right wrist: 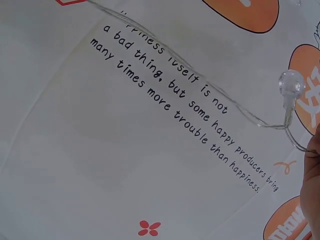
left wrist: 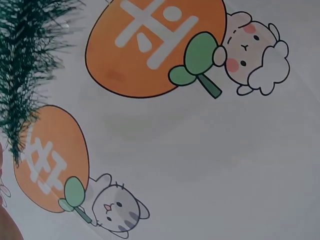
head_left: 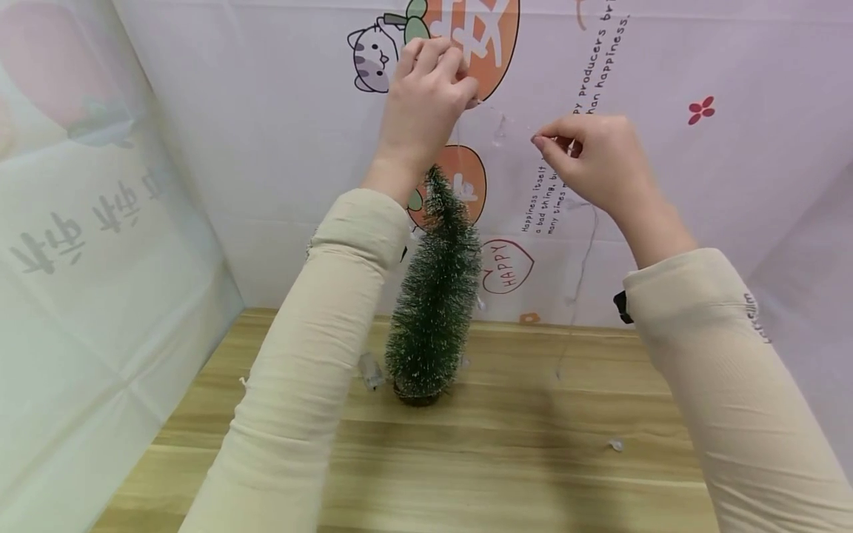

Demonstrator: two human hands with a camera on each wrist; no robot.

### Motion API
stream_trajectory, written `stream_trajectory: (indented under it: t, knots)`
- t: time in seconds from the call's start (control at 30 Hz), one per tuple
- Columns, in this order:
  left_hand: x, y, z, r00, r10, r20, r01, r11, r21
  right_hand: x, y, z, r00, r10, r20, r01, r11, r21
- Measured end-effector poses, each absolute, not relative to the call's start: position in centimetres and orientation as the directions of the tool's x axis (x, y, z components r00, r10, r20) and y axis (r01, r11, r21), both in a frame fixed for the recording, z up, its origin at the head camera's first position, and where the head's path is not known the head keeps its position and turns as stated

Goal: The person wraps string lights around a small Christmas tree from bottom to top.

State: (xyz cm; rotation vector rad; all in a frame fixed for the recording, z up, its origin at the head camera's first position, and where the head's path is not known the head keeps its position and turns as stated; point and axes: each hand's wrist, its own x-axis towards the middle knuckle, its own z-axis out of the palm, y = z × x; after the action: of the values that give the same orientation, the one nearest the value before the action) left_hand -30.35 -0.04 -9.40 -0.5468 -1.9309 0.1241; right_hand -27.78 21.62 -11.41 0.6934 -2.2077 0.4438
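A small green artificial Christmas tree (head_left: 433, 296) with whitish tips stands upright on the table. Just above its top, my left hand (head_left: 432, 96) has its fingers curled, gripping a thin clear wire of a string of lights. Farther right, my right hand (head_left: 600, 159) pinches the same string between thumb and fingertips. Between the two hands hangs a clear bulb (head_left: 500, 132). Close up in the right wrist view, a round clear bulb (right wrist: 291, 85) sits on the wire beside my fingers. The wire (head_left: 586, 255) trails down from my right hand to the table.
At the tree's base, on the left, lies a small translucent box (head_left: 370, 370). A loose clear bulb (head_left: 615, 445) rests on the wood-grain table (head_left: 466, 474) at right. Behind the tree rises a white printed backdrop (head_left: 300, 170), with another white sheet (head_left: 80, 318) along the left.
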Motion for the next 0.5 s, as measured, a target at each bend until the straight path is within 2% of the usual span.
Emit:
stream_trajectory:
  t: [0.17, 0.3, 0.5]
  knots:
    - [-30.5, -1.1, -9.4, -0.333, 0.463, 0.822, 0.375, 0.864, -0.335, -27.7, 21.3, -11.8, -0.564, -0.344, 0.751, -0.615, 0.781, -0.104]
    - [-30.6, -1.9, -9.6, -0.330, 0.484, 0.811, 0.424, 0.843, -0.331, -27.7, 20.6, -11.9, -0.584, -0.291, 0.758, -0.572, 0.810, -0.129]
    - [-30.0, -3.2, -9.9, -0.363, 0.473, 0.803, 0.487, 0.831, -0.269, -27.7, 19.5, -12.1, -0.550, -0.205, 0.810, -0.521, 0.842, -0.141]
